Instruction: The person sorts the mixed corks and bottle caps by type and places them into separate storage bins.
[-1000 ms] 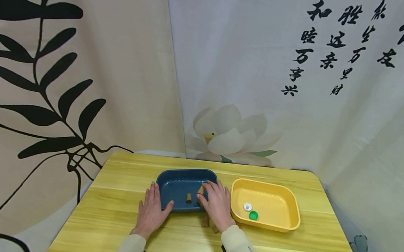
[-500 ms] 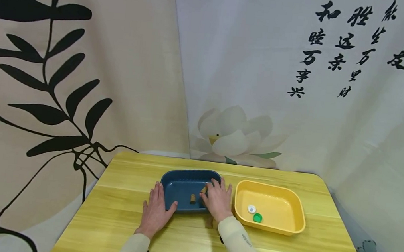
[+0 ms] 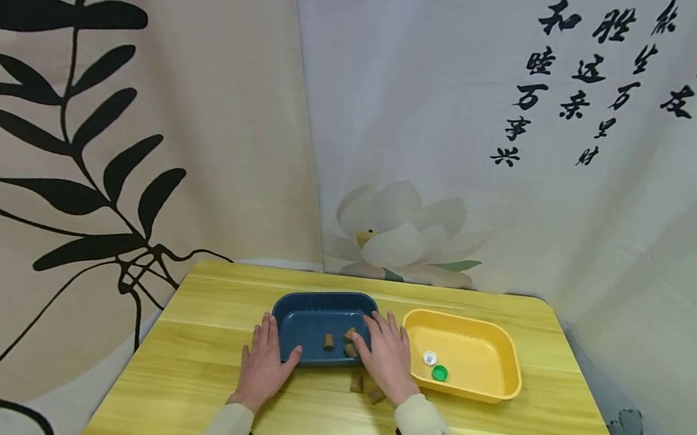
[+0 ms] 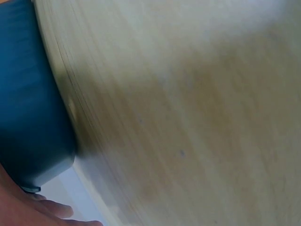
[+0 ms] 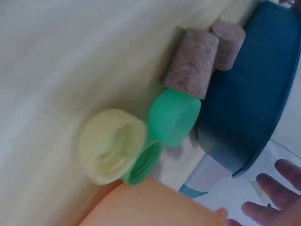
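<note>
Inside the blue tray (image 3: 307,331) lie three brown corks: one upright cork (image 3: 328,342), another cork (image 3: 349,335) and a third cork (image 3: 351,350) near my right thumb. My left hand (image 3: 264,369) rests against the tray's left side, fingers straight and thumb toward the front rim. Over the tray's right edge is my right hand (image 3: 387,356), its fingers spread and holding nothing. On the table below that hand sit a large cork (image 5: 192,63), a smaller cork (image 5: 229,44), a green bottle cap (image 5: 173,117), another green cap (image 5: 144,161) and a whitish cap (image 5: 110,147).
Right of my right hand stands a yellow tray (image 3: 483,388). It holds a white cap (image 3: 429,358) and a green cap (image 3: 439,373). The wooden table (image 3: 197,384) ends at a fabric backdrop behind the trays.
My right hand has let go of a cork inside the blue tray and drawn back right, toward me. The left hand keeps its place at the tray.
</note>
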Tool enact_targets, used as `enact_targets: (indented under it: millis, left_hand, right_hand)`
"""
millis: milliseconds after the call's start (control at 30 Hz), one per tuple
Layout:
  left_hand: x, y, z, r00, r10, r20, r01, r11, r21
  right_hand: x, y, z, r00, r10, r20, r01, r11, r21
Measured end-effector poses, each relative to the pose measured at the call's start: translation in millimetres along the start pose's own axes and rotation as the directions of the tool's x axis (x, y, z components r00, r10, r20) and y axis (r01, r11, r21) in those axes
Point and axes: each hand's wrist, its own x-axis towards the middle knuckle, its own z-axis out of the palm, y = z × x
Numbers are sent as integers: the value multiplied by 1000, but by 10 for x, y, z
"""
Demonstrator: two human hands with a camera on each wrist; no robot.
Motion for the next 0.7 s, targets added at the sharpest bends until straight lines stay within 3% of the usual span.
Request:
enact_targets:
  millis: [167, 300, 500, 700]
  left_hand:
    - [-4, 8, -12, 1000, -1, 11, 1, 1000, -14]
    - [-1, -6, -12, 1000, -5, 25, 5, 1000, -14]
    - [12, -4, -11, 999, -11, 32, 11, 1000, -20]
    - [11, -6, 4, 999, -11, 37, 12, 1000, -25]
  right_hand:
    - [-253, 36, -94, 989, -101, -103, 100, 995, -17]
    - [-442, 38, -138, 976, -174, -134, 170, 985, -42]
    - [-688, 53, -125, 957, -262, -124, 254, 964, -78]
    - [-819, 47, -97, 962, -271, -8, 269, 956, -116]
